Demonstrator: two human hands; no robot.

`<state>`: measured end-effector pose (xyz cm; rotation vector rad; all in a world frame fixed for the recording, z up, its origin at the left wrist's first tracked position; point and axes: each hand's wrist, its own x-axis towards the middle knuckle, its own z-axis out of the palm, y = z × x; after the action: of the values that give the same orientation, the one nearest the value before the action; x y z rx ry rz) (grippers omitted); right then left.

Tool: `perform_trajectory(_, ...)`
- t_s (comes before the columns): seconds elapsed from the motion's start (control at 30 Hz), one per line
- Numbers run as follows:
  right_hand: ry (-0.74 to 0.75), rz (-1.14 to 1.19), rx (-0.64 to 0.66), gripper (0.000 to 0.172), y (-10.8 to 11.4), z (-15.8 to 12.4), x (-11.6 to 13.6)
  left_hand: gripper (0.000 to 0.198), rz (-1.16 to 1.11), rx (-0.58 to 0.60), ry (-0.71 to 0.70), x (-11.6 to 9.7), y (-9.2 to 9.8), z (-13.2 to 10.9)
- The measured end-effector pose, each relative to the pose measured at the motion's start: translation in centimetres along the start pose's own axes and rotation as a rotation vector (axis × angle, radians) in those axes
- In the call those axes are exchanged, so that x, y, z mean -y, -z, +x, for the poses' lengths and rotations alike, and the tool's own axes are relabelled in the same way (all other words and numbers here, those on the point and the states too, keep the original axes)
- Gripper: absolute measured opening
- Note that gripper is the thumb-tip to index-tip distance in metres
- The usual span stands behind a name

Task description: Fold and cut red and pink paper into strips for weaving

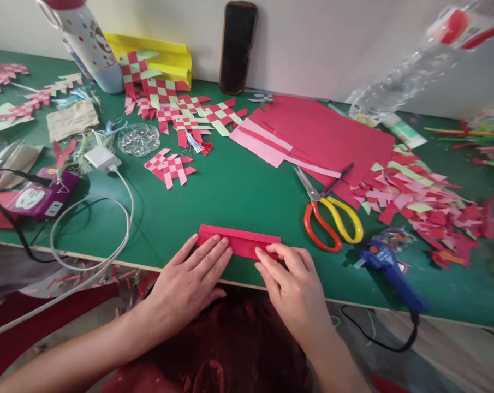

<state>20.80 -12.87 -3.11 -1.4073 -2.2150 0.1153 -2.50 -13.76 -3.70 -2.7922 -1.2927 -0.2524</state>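
A folded strip of red paper (242, 240) lies near the front edge of the green table (238, 191). My left hand (189, 278) rests flat with its fingers stretched out, the fingertips pressing the strip's left end. My right hand (291, 284) lies beside it, fingers extended, pressing the strip's right end. Neither hand holds anything else.
Scissors with red and yellow handles (328, 213) lie right of the strip, a blue glue gun (390, 267) in front of them. Red and pink paper sheets (320, 131), paper scraps (418, 202), woven paper fish (171, 166), a white charger (101, 158) with cable and a bottle (91, 43) surround them.
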Motion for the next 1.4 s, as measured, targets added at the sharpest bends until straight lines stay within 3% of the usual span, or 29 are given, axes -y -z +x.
perform_trajectory(0.33,-0.032,0.056,-0.057,0.028,0.2,0.2,-0.3,0.058,-0.033,-0.019,0.042,1.1,0.2,-0.9)
perform_trajectory(0.53,-0.009,0.006,-0.175,0.022,1.4,0.8,0.4,0.06,-0.037,-0.006,0.042,1.1,-0.1,-1.0)
perform_trajectory(0.7,0.09,0.005,-0.052,0.021,0.9,1.5,1.9,0.059,-0.046,-0.001,0.048,1.1,-0.1,-1.0)
perform_trajectory(0.83,0.046,-0.053,0.025,0.022,0.0,1.6,1.8,0.06,-0.049,-0.011,0.037,1.1,0.0,-1.0)
perform_trajectory(1.23,0.016,0.034,-0.01,0.019,0.0,0.7,0.7,0.064,0.016,0.0,0.011,1.2,-0.5,-1.2)
perform_trajectory(1.4,-0.07,0.056,-0.024,0.014,0.7,-0.4,-0.6,0.064,0.015,0.007,0.018,1.2,-0.6,-1.4)
